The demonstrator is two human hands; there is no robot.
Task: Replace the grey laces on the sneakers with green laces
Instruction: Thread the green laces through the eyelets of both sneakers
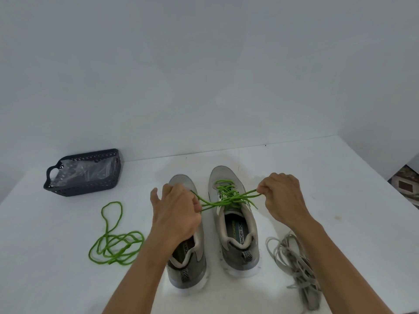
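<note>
Both hands pinch the green lace point(226, 200) on the right shoe point(235, 223): the left hand point(179, 214) pulls one loop, the right hand point(283, 200) the other. The left shoe point(188, 264) stands just beside it on the table point(340, 200). A spare lace point(115, 245) lies left, grey laces point(297, 266) right.

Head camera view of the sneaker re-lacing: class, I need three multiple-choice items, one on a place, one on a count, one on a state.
1. Where does the spare green lace lie?
A. In the basket
B. On the table, left of the sneakers
C. Inside a sneaker

2. How many sneakers carry a green lace?
A. None
B. One
C. Two

3. What are the hands doing?
A. Resting flat
B. Lifting a sneaker
C. Pulling lace ends apart

Answers:
1 B, it coils on the table, apart from the basket.
2 B, only the right sneaker is laced; the left sneaker is bare.
3 C, the left hand and right hand each grip strands of the threaded lace.
</note>
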